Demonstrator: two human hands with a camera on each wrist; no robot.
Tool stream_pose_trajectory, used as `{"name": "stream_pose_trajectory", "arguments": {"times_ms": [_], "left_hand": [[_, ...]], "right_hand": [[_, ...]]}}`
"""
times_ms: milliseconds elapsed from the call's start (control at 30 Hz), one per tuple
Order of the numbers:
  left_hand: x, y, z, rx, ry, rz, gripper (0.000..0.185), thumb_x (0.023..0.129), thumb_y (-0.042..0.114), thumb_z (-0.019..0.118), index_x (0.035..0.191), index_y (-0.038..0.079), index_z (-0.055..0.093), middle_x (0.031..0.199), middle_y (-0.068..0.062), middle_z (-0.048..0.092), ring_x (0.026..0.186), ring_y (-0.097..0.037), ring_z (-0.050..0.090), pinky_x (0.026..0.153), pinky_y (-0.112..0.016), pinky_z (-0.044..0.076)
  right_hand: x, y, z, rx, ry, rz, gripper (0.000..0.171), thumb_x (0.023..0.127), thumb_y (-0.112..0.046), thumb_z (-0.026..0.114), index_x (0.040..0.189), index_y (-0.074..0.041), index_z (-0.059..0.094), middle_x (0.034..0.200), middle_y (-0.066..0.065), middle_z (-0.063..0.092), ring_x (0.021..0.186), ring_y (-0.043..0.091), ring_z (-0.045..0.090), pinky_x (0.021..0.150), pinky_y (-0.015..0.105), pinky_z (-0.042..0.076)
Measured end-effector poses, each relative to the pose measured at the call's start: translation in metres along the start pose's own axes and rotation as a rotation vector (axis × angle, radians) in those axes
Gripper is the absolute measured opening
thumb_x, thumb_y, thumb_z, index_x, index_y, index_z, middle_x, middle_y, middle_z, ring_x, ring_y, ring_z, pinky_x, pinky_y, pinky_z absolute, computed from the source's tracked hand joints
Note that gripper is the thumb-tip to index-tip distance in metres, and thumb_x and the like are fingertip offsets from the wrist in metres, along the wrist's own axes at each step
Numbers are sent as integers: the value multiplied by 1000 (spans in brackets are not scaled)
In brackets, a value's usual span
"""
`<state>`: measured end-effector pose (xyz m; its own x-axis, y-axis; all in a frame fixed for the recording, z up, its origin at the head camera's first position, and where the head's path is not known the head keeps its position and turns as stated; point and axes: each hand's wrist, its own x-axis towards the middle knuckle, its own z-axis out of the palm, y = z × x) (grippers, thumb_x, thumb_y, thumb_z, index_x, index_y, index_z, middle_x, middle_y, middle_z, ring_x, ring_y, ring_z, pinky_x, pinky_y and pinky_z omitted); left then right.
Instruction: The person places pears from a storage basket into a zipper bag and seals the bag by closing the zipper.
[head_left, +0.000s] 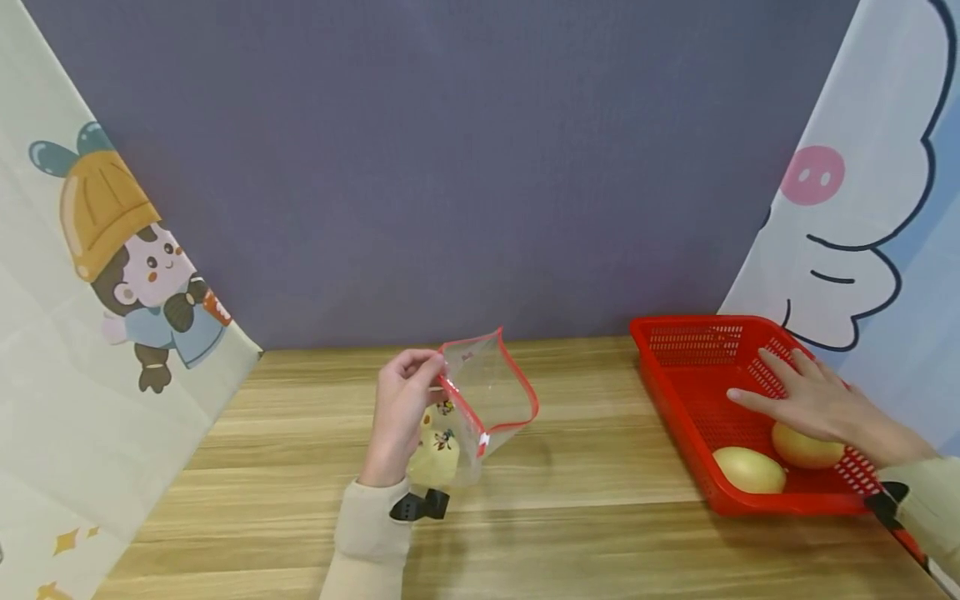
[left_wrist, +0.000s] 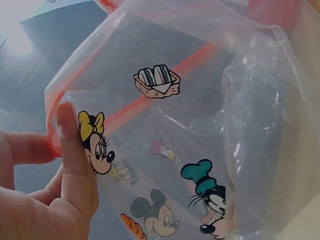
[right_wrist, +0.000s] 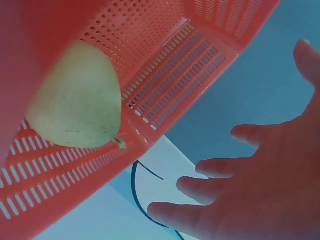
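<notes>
Head overview; close wrist views

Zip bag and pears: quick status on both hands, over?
Left hand pinches the open zip bag by its rim, one pear already inside. Right hand open, over two pears in the red basket. Nothing in the way.

My left hand holds a bag upright near the middle of the table, with a pear inside at its bottom. Well to the right sits a basket with two pears in it: one toward the front, the other just right of it, under my right hand.
</notes>
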<state>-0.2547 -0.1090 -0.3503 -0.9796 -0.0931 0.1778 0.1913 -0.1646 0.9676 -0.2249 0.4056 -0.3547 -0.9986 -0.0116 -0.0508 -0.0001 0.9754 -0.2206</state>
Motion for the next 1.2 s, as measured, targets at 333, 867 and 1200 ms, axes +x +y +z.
{"name": "stream_pose_trajectory", "arguments": {"times_ms": [333,867,1200], "left_hand": [[0,1,0,7,-4,3,20,99,4,63,111,-12,61,92,-18,64,71,-17,64,66,-31,63],[0,4,-1,6,1,1,14,99,5,63,107,-7,64,90,-15,63,72,-17,64,65,-32,63],[-1,5,-2,5,-3,2,17,99,4,63,109,-10,63,89,-14,64,73,-17,64,65,-31,63]], "right_hand": [[-3,12,0,6,-44,15,103,95,-70,46,155,8,14,144,54,9,124,75,14,89,91,18],[-8,28,17,46,-91,-25,97,97,-61,51,148,17,24,139,57,15,121,74,18,91,89,22],[-5,41,27,60,-120,-35,92,98,-60,50,144,19,33,137,58,21,118,73,24,91,88,26]]}}
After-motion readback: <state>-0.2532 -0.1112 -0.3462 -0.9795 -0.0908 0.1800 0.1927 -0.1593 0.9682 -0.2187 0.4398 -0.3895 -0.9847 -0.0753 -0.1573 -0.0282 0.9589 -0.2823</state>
